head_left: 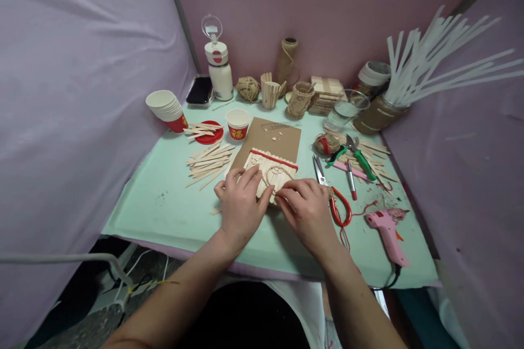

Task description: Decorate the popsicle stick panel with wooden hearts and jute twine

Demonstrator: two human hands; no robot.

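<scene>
A small panel of wooden craft sticks (273,169) with a red trim and a twine loop lies on a brown card (282,139). My left hand (240,202) lies flat on the panel's left half, fingers stretched out over it. My right hand (306,208) rests at the panel's near right corner, its fingertips curled and pinched against the edge. What the fingertips press is too small to make out.
Loose sticks (208,162) lie left. Scissors (333,193), pliers (360,161), a pen (351,179) and a pink glue gun (388,232) lie right. Paper cups (167,110), a bottle (219,68), twine (248,88) and a jar of white strips (379,112) stand behind.
</scene>
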